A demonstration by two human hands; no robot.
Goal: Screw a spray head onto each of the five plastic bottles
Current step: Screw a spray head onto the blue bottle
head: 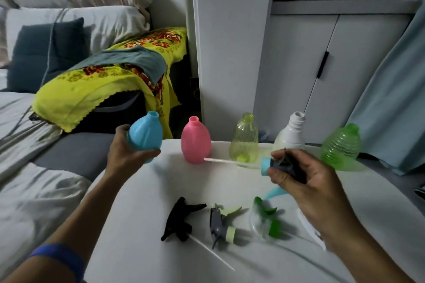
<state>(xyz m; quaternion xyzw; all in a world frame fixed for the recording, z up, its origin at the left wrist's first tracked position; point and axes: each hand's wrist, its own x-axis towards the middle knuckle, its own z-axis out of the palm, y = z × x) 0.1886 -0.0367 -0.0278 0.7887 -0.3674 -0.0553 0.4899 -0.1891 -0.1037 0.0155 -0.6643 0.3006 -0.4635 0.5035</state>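
The left hand [125,154] grips the round blue plastic bottle [145,135], mouth up, while the right hand [305,181] pinches the blue-collared dark spray head [279,165], its white dip tube [226,161] lying level, pointing left toward the bottle.

Dim, flat indoor light; soft shadows on table [138,225]. Wide-angle bend at edges, slight blur top-left.

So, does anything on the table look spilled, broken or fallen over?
Nothing stands out. The pink bottle and the three beside it stand upright on the table, with no spill. The spare spray heads lie on their sides, which is normal before fitting.
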